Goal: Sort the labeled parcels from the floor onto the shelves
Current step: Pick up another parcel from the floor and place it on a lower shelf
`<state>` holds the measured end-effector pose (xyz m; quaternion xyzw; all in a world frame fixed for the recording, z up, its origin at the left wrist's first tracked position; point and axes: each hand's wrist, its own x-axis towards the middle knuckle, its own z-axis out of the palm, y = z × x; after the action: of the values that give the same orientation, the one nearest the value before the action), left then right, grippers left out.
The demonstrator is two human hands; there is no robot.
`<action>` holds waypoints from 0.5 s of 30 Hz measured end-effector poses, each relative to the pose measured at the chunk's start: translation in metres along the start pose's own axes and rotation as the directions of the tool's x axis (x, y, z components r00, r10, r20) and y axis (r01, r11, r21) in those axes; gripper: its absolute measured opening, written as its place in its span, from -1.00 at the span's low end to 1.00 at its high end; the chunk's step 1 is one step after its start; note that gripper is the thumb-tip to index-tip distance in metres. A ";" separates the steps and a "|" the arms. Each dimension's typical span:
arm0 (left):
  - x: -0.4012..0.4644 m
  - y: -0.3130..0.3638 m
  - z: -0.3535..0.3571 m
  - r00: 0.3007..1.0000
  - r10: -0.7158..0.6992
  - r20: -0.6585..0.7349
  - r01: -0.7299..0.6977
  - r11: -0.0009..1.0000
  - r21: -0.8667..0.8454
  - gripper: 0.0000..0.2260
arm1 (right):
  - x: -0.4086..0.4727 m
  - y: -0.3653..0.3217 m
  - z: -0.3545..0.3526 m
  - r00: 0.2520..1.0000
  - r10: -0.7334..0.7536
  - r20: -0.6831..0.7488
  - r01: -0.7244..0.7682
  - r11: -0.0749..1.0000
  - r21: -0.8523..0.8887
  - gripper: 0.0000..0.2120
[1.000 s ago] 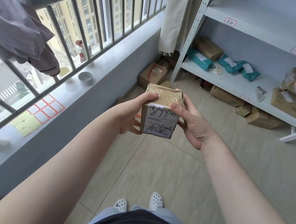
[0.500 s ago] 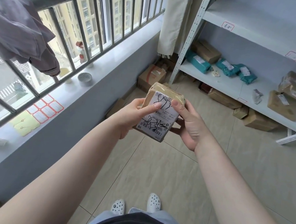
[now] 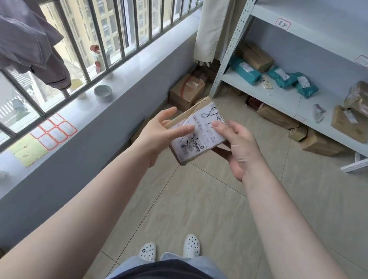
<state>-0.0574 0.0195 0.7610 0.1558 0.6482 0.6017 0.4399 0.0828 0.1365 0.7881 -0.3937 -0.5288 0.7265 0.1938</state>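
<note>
While the person stands on the tiled floor (image 3: 205, 209) facing the shelving, the head view shows a small brown parcel (image 3: 198, 131) held up in front of the body, tilted so its white, scribbled-on label faces up toward the camera. The right hand (image 3: 237, 148) has hold of it from the right side, thumb lying across the label and fingers curled underneath. The left hand (image 3: 160, 132) is spread loosely, its fingers straight, one fingertip resting on the label's left edge and the others against the parcel's side, not clasping it. Beyond the hands, the lower shelf (image 3: 280, 97) carries teal bags (image 3: 282, 77) and brown boxes (image 3: 348, 123), with more cartons (image 3: 276, 116) lying on the floor beneath it. A window ledge (image 3: 114, 100) with railings runs along the left.
</note>
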 end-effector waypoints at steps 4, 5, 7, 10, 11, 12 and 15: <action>0.003 -0.005 0.002 0.999 -0.001 0.035 0.008 0.981 -0.193 -0.26 | 0.001 0.007 0.007 0.995 0.087 -0.049 -0.072 0.965 0.250 -0.87; 0.003 -0.005 0.004 0.999 -0.014 0.046 0.023 0.982 -0.186 -0.37 | 0.000 0.010 0.010 0.995 0.090 -0.042 -0.076 0.963 0.260 -0.88; 0.004 -0.005 0.005 0.998 -0.027 0.053 0.036 0.982 -0.186 -0.44 | 0.000 0.014 0.013 0.996 0.089 -0.031 -0.079 0.965 0.251 -0.88; 0.006 -0.001 -0.002 0.997 -0.030 0.068 0.041 0.984 -0.171 -0.47 | 0.002 0.015 0.009 0.991 0.129 -0.034 -0.124 0.984 0.126 -0.76; 0.007 0.001 -0.006 0.997 -0.030 0.075 0.041 0.987 -0.152 -0.50 | 0.003 0.014 0.008 0.990 0.134 -0.041 -0.131 0.989 0.066 -0.62; 0.008 0.003 -0.010 0.995 -0.032 0.090 0.044 0.990 -0.137 -0.54 | 0.004 0.012 0.006 0.989 0.140 -0.042 -0.139 0.990 0.009 -0.44; 0.009 0.009 -0.018 0.985 -0.039 0.169 0.051 0.996 -0.072 -0.61 | 0.006 0.010 0.003 0.992 0.124 -0.023 -0.126 0.986 -0.109 -0.23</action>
<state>-0.0788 0.0169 0.7641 0.1742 0.5888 0.6008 0.5119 0.0779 0.1350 0.7775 -0.4419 -0.5410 0.7037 0.1299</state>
